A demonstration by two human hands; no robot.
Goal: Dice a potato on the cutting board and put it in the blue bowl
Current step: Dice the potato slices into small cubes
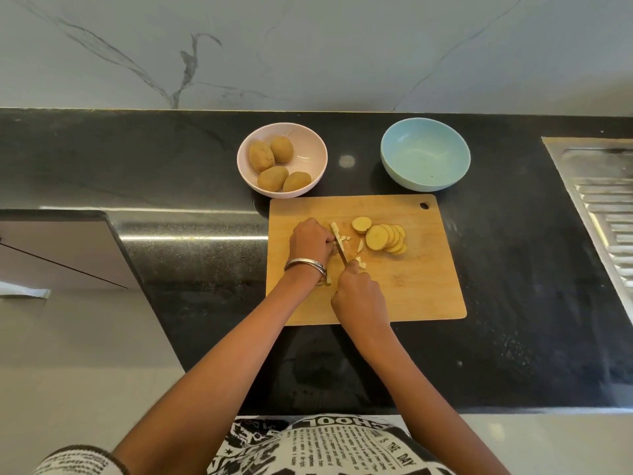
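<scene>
A wooden cutting board (421,286) lies on the black counter. A fan of round potato slices (385,237) sits on its upper middle. My left hand (310,240) curls over pale potato strips (339,234) at the board's left side and holds them down. My right hand (359,296) grips a knife (341,250) whose blade runs up beside my left fingers, across the strips. A few small cut pieces (360,261) lie near the blade. The blue bowl (425,154) stands empty behind the board, to the right.
A pink bowl (310,156) with several whole potatoes (272,178) stands behind the board's left corner. A steel sink drainboard (603,214) fills the counter's right end. The counter's front edge runs close to my body, and a lower ledge drops off at the left.
</scene>
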